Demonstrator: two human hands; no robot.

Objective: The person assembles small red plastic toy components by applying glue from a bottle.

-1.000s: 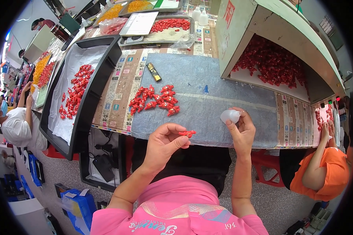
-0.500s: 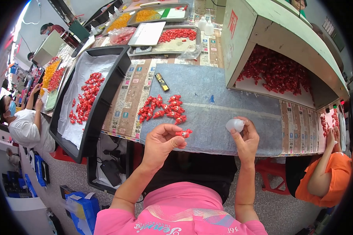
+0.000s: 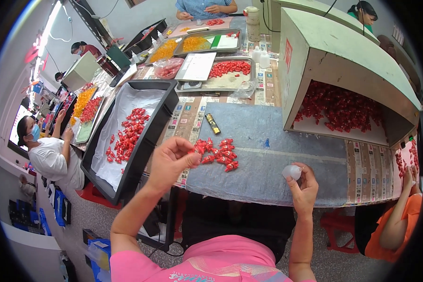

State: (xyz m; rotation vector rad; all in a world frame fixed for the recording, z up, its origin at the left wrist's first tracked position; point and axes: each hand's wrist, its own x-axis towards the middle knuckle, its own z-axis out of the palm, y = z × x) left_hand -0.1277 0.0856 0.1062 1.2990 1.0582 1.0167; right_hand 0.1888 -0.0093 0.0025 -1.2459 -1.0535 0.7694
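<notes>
The left hand (image 3: pixel 170 163) curls by red pieces (image 3: pixel 226 154), its hold unclear; the right hand (image 3: pixel 305 186) grips a whitish bottle (image 3: pixel 291 172).

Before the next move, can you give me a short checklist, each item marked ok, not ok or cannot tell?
1. Right hand holding the translucent squeeze bottle: ok.
2. Left hand visibly clear of the red figurines on the mat: not ok, it overlaps their near-left edge in this view.
3. Left hand gripping a figurine: cannot tell.
4. Black-and-gold tube apart from those figurines: ok, it lies beyond them.
5. Black tray left of the blue-grey mat: ok.
</notes>
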